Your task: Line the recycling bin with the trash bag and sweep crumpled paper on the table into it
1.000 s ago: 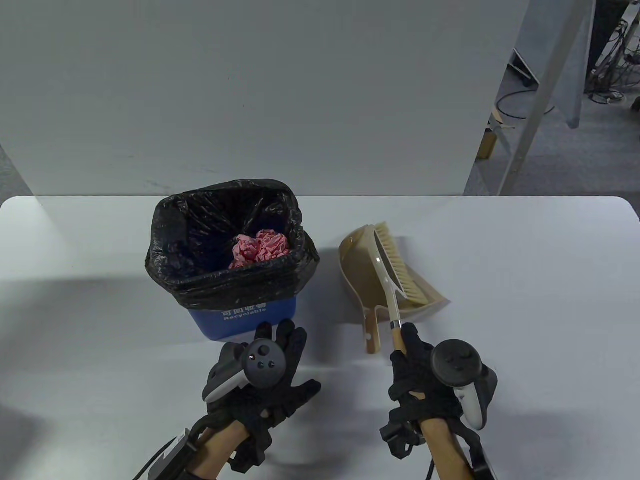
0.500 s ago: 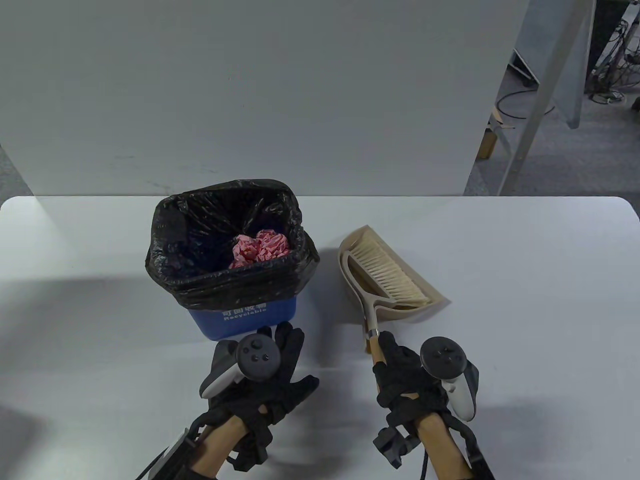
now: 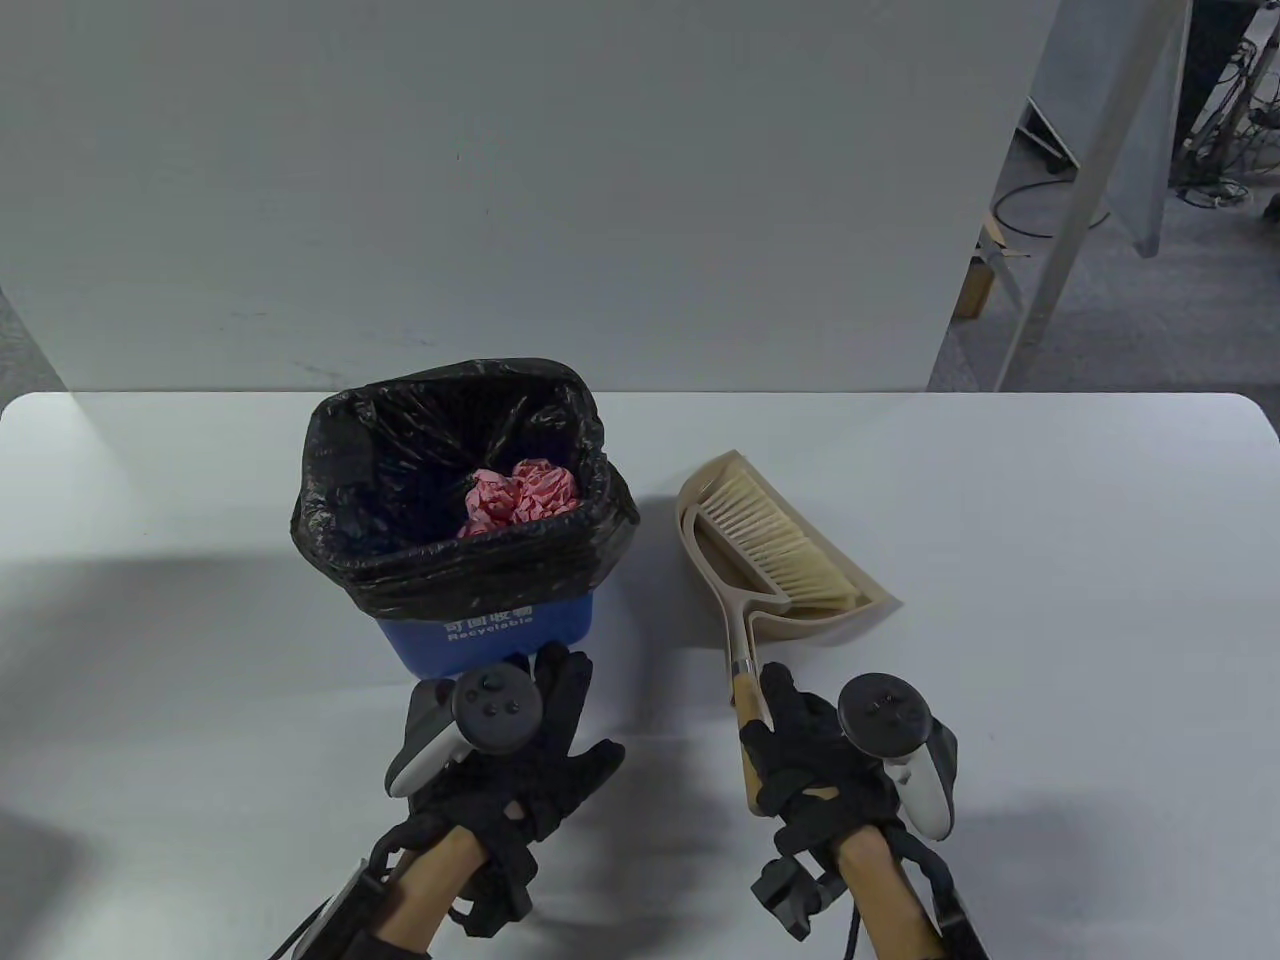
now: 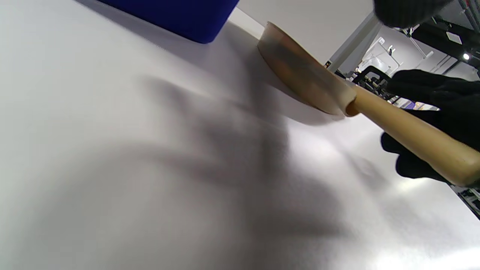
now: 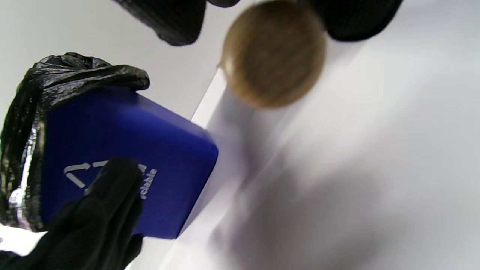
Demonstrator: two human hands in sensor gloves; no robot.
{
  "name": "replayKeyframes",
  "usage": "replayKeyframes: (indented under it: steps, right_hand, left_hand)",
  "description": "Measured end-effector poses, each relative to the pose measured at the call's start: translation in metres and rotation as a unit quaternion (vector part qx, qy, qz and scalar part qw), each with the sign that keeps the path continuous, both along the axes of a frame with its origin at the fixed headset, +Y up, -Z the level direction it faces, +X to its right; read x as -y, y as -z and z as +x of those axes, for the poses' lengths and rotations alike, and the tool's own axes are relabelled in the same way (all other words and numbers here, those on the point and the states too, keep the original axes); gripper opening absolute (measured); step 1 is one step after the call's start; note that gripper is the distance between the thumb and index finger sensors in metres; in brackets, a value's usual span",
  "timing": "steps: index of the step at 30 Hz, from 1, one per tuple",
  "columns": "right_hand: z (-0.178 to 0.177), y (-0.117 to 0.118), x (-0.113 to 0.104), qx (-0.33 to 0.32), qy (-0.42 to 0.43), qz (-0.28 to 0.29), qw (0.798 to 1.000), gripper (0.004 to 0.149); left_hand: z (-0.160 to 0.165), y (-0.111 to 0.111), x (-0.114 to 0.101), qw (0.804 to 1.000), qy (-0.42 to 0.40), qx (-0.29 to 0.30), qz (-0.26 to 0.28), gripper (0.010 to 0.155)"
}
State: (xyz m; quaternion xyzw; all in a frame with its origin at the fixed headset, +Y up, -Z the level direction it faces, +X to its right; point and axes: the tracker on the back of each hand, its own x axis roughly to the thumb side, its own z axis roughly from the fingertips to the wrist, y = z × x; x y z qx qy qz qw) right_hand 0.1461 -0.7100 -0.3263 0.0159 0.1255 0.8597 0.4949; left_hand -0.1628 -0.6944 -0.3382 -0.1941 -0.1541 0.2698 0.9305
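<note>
"Recyclable" on blue recycling bin (image 3: 490, 640)

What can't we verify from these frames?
- Bottom of the black trash bag: table view, hidden by its own folds and the pink crumpled paper.
- Left hand touching the blue recycling bin: fingertips overlap it, contact unclear.
- Right hand grip on the wooden brush handle: right wrist view blurred.

From above we look steeply down over the whole table (image 3: 1000, 480). Our two wrist cameras sit low, close to its surface, the left facing right, the right facing left. All three share the blue bin (image 3: 490, 635) (image 4: 176, 17) (image 5: 123, 150).
</note>
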Motion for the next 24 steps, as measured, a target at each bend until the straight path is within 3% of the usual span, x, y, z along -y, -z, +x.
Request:
replayKeyframes:
  steps: [7, 9, 13, 24]
  right_hand:
    - [0.013, -0.008, -0.026, 0.067, -0.132, 0.160, 0.976, 0.068]
    - [0.015, -0.010, -0.031, 0.066, -0.160, 0.181, 0.968, 0.068]
    - [0.016, -0.012, -0.034, 0.061, -0.199, 0.185, 0.960, 0.069]
    - [0.014, -0.012, -0.032, 0.041, -0.200, 0.178, 0.963, 0.070]
  left_hand:
    - [0.000, -0.002, -0.006, 0.999, 0.034, 0.004, 0.032, 0.090]
    - [0.002, -0.003, -0.007, 0.998, 0.041, 0.010, 0.037, 0.090]
    - [0.003, -0.006, -0.011, 0.997, 0.046, 0.014, 0.055, 0.091]
    - [-0.002, -0.006, -0.014, 0.997, 0.041, 0.005, 0.069, 0.090]
